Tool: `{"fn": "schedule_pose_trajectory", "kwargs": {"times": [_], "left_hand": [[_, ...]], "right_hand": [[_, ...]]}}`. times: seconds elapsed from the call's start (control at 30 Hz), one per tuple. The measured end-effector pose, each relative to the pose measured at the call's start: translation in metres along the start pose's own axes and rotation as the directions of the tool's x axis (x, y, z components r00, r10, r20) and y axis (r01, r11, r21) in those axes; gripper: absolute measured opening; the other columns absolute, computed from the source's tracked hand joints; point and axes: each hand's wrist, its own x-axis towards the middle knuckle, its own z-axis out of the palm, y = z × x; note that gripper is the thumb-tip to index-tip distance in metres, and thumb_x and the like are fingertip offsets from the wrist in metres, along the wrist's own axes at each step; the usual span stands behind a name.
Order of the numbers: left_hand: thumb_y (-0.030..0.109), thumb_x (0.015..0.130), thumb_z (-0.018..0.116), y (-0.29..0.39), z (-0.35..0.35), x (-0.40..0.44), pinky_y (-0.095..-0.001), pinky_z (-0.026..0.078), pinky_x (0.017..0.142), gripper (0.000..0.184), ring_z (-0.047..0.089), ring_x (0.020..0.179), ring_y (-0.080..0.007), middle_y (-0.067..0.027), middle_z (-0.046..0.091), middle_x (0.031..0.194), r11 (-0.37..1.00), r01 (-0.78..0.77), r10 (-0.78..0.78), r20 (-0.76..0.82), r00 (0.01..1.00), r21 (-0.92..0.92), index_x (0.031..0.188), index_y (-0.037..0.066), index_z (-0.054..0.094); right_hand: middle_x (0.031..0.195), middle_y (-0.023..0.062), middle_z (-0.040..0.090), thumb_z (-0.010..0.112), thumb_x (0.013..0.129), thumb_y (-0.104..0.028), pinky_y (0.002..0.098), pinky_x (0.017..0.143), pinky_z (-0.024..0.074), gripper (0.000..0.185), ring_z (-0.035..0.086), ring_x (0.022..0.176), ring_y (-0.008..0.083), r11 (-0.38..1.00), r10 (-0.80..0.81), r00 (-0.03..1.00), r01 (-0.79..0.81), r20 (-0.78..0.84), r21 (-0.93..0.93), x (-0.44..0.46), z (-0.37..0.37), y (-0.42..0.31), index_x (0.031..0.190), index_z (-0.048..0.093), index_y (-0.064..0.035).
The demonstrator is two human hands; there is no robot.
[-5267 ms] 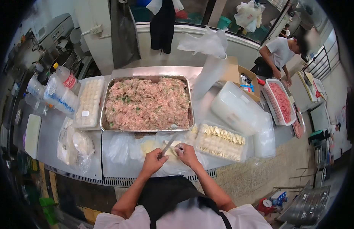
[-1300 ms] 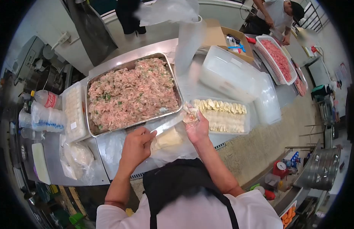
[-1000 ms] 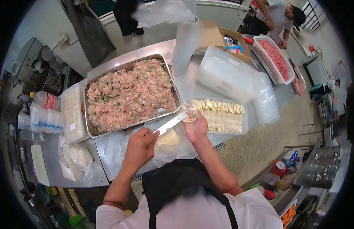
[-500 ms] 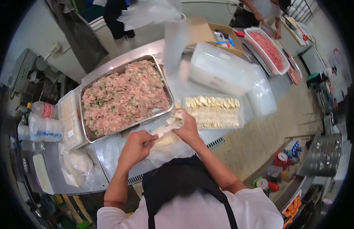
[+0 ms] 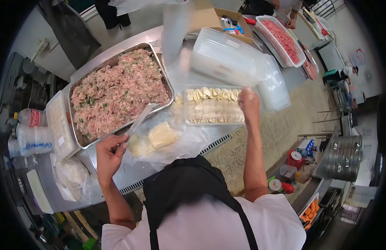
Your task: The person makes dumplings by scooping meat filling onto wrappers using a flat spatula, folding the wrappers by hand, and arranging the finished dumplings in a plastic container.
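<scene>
My left hand pinches the end of a flat, pale spatula, its blade reaching up to the near right corner of the meat tray. Minced meat filling with green flecks heaps in that metal tray. My right hand is closed and slightly blurred over the right end of a clear plastic container; whatever its fingers hold is hidden. Folded dumplings stand in rows inside the container. Between my hands, a stack of square wrappers lies on plastic film.
Translucent plastic boxes sit beyond the container. A cardboard box and a white basket of meat stand farther back. At left are a lidded box, bottles and a bagged item. Other people are in the background.
My right hand has moved away from the spatula, rightward to the container's end, taking the dumpling it held. My left hand has drawn left with the spatula, uncovering the wrappers. The view has shifted.
</scene>
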Motion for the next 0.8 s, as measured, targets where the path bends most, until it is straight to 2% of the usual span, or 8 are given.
{"fn": "schedule_pose_trajectory", "kwargs": {"times": [0.03, 0.1, 0.17, 0.27, 0.37, 0.43, 0.53, 0.8], "left_hand": [[-0.006, 0.077, 0.069, -0.004, 0.005, -0.001, -0.0253, 0.034, 0.055, 0.03, 0.044, 0.061, -0.0082, -0.0053, 0.066, 0.08, 1.0, 0.001, -0.001, -0.002, 1.0, -0.001, 0.105, 0.0, 0.076], [-0.005, 0.076, 0.07, -0.01, 0.013, -0.003, -0.0258, 0.034, 0.055, 0.03, 0.043, 0.06, -0.0081, -0.0046, 0.066, 0.079, 0.995, 0.037, -0.037, -0.001, 0.999, -0.092, 0.105, 0.001, 0.076], [-0.005, 0.076, 0.07, -0.01, 0.014, -0.005, -0.0258, 0.033, 0.054, 0.031, 0.042, 0.059, -0.0083, -0.0045, 0.065, 0.079, 0.996, 0.048, -0.047, 0.006, 0.999, -0.073, 0.106, 0.001, 0.076], [-0.005, 0.076, 0.07, -0.007, 0.014, -0.006, -0.026, 0.032, 0.054, 0.032, 0.039, 0.059, -0.0082, -0.0046, 0.063, 0.077, 0.998, 0.034, -0.035, -0.017, 0.999, -0.044, 0.107, 0.001, 0.076], [-0.005, 0.076, 0.07, -0.011, 0.008, -0.011, -0.0258, 0.03, 0.054, 0.033, 0.038, 0.059, -0.0079, -0.0039, 0.062, 0.077, 0.998, 0.05, -0.051, -0.027, 0.998, -0.039, 0.108, 0.001, 0.075], [-0.006, 0.076, 0.07, -0.01, 0.005, -0.016, -0.0255, 0.03, 0.054, 0.033, 0.037, 0.059, -0.0075, -0.0035, 0.062, 0.077, 0.997, 0.068, -0.07, -0.042, 0.997, -0.047, 0.108, 0.001, 0.075], [-0.006, 0.076, 0.07, -0.012, 0.002, -0.019, -0.0248, 0.03, 0.054, 0.033, 0.037, 0.059, -0.0069, -0.0029, 0.062, 0.078, 0.994, 0.093, -0.097, -0.062, 0.993, -0.061, 0.108, 0.001, 0.076], [-0.007, 0.08, 0.071, -0.025, 0.011, -0.024, -0.0198, 0.034, 0.057, 0.028, 0.042, 0.062, -0.0031, -0.0038, 0.068, 0.091, 0.979, 0.141, -0.148, -0.036, 0.988, -0.148, 0.107, -0.003, 0.075]], "right_hand": [[0.069, -0.0015, 0.055, 0.059, 0.102, -0.038, 0.0204, 0.049, 0.0373, 0.034, 0.047, 0.057, 0.006, 1.0, -0.001, 1.0, 0.001, 0.002, 0.0, -0.001, 0.005, 0.004, 0.085, 0.065, -0.0084], [0.075, 0.0051, 0.061, 0.059, 0.101, -0.036, 0.0278, 0.056, 0.0464, 0.034, 0.058, 0.066, 0.015, 0.931, 0.303, 0.928, -0.24, 0.218, -0.274, -0.007, 0.027, 0.012, 0.094, 0.067, -0.0042], [0.085, 0.0138, 0.066, 0.065, 0.095, -0.025, 0.0366, 0.071, 0.0529, 0.026, 0.065, 0.08, 0.0295, 0.855, -0.168, 0.961, 0.253, 0.221, -0.452, -0.007, 0.056, 0.064, 0.103, 0.068, -0.0014], [0.096, 0.0199, 0.066, 0.071, 0.084, -0.015, 0.0412, 0.084, 0.0518, 0.028, 0.064, 0.094, 0.0385, 0.764, -0.409, 0.878, 0.479, 0.248, -0.433, -0.015, 0.1, 0.053, 0.106, 0.063, -0.0002], [0.095, 0.0197, 0.065, 0.075, 0.072, -0.008, 0.0422, 0.083, 0.0514, 0.041, 0.064, 0.092, 0.0382, 0.893, -0.267, 0.946, 0.314, 0.181, -0.323, -0.02, 0.128, 0.032, 0.109, 0.058, -0.0014], [0.094, 0.0191, 0.065, 0.076, 0.069, -0.007, 0.0423, 0.08, 0.0513, 0.048, 0.064, 0.09, 0.0374, 0.86, -0.331, 0.923, 0.38, 0.195, -0.34, -0.016, 0.135, 0.043, 0.111, 0.053, -0.0013], [0.091, 0.0185, 0.064, 0.078, 0.068, -0.008, 0.0409, 0.076, 0.0517, 0.043, 0.065, 0.086, 0.0357, 0.801, -0.401, 0.903, 0.427, 0.154, -0.42, -0.017, 0.141, 0.056, 0.105, 0.057, 0.0004], [0.072, 0.0152, 0.067, 0.081, 0.071, -0.017, 0.039, 0.068, 0.0528, 0.027, 0.067, 0.07, 0.0306, 0.843, -0.115, 0.981, 0.181, 0.158, -0.507, -0.025, 0.14, 0.057, 0.086, 0.068, 0.0006]]}}
